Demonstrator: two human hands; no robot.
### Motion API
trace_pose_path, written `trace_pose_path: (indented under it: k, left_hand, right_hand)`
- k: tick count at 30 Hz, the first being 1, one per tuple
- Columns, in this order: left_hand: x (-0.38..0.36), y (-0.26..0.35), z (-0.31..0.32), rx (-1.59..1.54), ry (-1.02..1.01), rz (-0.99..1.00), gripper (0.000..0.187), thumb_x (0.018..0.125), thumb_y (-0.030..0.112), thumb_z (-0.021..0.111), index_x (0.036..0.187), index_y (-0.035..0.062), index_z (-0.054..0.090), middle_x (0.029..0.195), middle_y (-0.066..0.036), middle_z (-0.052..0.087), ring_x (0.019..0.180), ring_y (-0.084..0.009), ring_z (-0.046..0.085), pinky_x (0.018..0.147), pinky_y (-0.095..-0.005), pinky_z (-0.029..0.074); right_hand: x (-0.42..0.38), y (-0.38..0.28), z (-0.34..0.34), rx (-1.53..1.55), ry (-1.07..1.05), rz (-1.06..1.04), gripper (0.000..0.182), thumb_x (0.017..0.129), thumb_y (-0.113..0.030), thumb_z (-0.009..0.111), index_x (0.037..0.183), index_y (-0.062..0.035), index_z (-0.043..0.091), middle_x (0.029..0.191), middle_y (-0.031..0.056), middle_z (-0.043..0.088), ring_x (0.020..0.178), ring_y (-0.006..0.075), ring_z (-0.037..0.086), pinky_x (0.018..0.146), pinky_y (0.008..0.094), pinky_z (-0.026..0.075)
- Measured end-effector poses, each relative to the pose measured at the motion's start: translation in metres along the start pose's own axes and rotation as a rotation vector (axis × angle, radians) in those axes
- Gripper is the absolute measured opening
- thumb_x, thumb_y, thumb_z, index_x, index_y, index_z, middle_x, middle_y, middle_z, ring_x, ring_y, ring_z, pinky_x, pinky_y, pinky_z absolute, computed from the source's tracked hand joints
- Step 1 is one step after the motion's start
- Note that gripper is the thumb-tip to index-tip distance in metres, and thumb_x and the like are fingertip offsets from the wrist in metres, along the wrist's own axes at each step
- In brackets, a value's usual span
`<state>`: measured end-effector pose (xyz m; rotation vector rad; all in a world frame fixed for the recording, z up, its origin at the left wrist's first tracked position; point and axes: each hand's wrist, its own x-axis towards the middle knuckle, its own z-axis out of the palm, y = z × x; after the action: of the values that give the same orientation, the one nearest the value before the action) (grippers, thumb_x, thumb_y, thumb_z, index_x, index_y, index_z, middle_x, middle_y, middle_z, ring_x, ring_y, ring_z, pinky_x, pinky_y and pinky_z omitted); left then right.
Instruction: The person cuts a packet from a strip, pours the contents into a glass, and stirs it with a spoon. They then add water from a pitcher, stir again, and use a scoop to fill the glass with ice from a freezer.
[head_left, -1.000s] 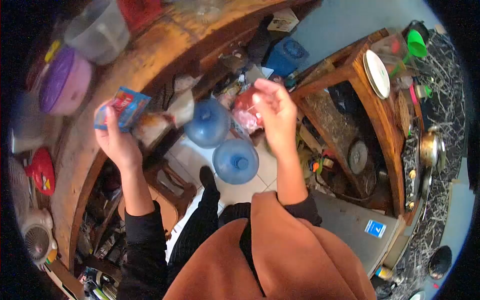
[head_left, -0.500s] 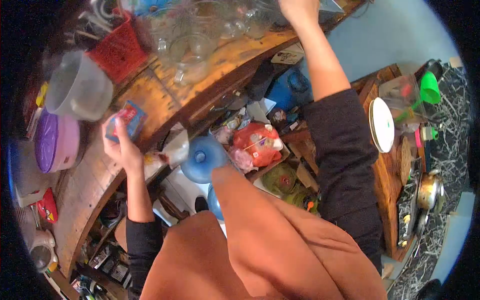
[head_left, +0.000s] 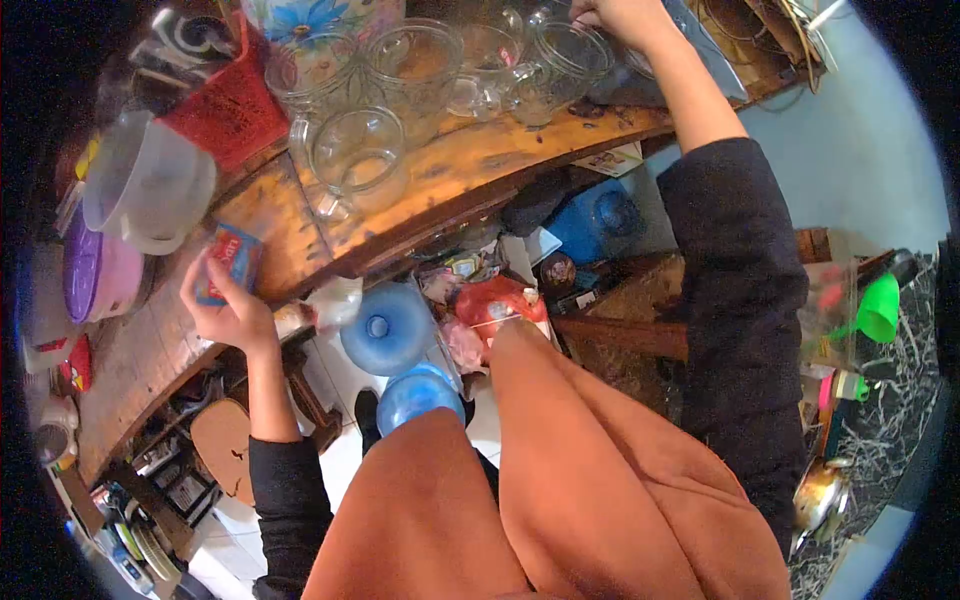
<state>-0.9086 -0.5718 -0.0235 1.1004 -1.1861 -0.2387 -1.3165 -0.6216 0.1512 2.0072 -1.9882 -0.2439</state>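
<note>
My left hand is closed around a small blue-and-red packet, held just over the wooden counter. White lettering shows on the packet's red part. At the far top, my right hand has its fingers curled in, close to the rim of a clear glass mug. What those fingers hold, if anything, I cannot make out. Several more clear glass mugs stand on the counter, the nearest one by the front edge.
Left on the counter are a red basket, a cloudy plastic tub and a purple-lidded container. Blue water jugs and a red plastic bag sit below. A green funnel-shaped thing is at right.
The view has shifted, bringing more of the mugs into sight. My right hand has moved slightly right, its fingers now visible and curled. My left hand still holds the packet.
</note>
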Motion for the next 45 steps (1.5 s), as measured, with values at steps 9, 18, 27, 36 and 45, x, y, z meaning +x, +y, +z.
trace_pose_path:
  k: [9, 18, 27, 36, 45]
  left_hand:
    - [-0.002, 0.001, 0.004, 0.286, 0.051, 0.204, 0.014, 0.081, 0.007, 0.053, 0.092, -0.0008, 0.053, 0.082, -0.012, 0.06, 0.071, -0.0182, 0.058, 0.065, -0.0256, 0.046]
    - [-0.001, -0.002, 0.005, 0.336, -0.021, 0.285, 0.014, 0.082, 0.009, 0.052, 0.089, -0.0022, 0.049, 0.083, -0.015, 0.059, 0.077, -0.0186, 0.059, 0.067, -0.0268, 0.046]
    - [0.011, 0.012, -0.016, 0.024, -0.14, 0.092, 0.014, 0.081, 0.011, 0.055, 0.088, -0.0002, 0.055, 0.08, -0.008, 0.059, 0.074, -0.0126, 0.054, 0.068, -0.0227, 0.042]
    - [0.077, 0.018, -0.146, -0.401, -0.403, -0.435, 0.022, 0.068, 0.001, 0.066, 0.085, 0.0024, 0.052, 0.077, -0.002, 0.055, 0.071, -0.008, 0.052, 0.065, -0.02, 0.042]
    - [0.18, 0.031, -0.184, -0.132, -0.749, -0.405, 0.025, 0.085, 0.018, 0.042, 0.104, 0.0034, 0.048, 0.092, -0.001, 0.051, 0.084, -0.007, 0.044, 0.077, -0.0189, 0.033]
  right_hand:
    - [-0.007, 0.023, -0.002, 0.199, 0.338, -0.248, 0.015, 0.065, -0.016, 0.061, 0.073, -0.0037, 0.061, 0.074, 0.0119, 0.059, 0.073, 0.0271, 0.056, 0.063, 0.0345, 0.044]
    - [-0.088, 0.051, -0.063, 0.577, 0.497, 0.046, 0.022, 0.082, -0.011, 0.049, 0.102, -0.0032, 0.054, 0.102, 0.0083, 0.056, 0.087, 0.0134, 0.054, 0.076, 0.0256, 0.043]
    - [-0.309, -0.149, 0.006, 2.309, 0.378, 1.104, 0.019, 0.085, -0.019, 0.045, 0.1, -0.0076, 0.05, 0.101, 0.0053, 0.054, 0.09, 0.0168, 0.052, 0.077, 0.0364, 0.045]
    - [-0.2, -0.312, -0.086, 1.078, 0.379, -0.051, 0.014, 0.062, -0.005, 0.063, 0.074, -0.0033, 0.056, 0.067, 0.0093, 0.048, 0.061, 0.0253, 0.044, 0.056, 0.0317, 0.038]
    - [-0.083, -0.393, -0.092, 0.867, 0.516, -0.381, 0.012, 0.063, -0.007, 0.06, 0.071, -0.0085, 0.051, 0.069, 0.0049, 0.046, 0.068, 0.0231, 0.047, 0.057, 0.0338, 0.042]
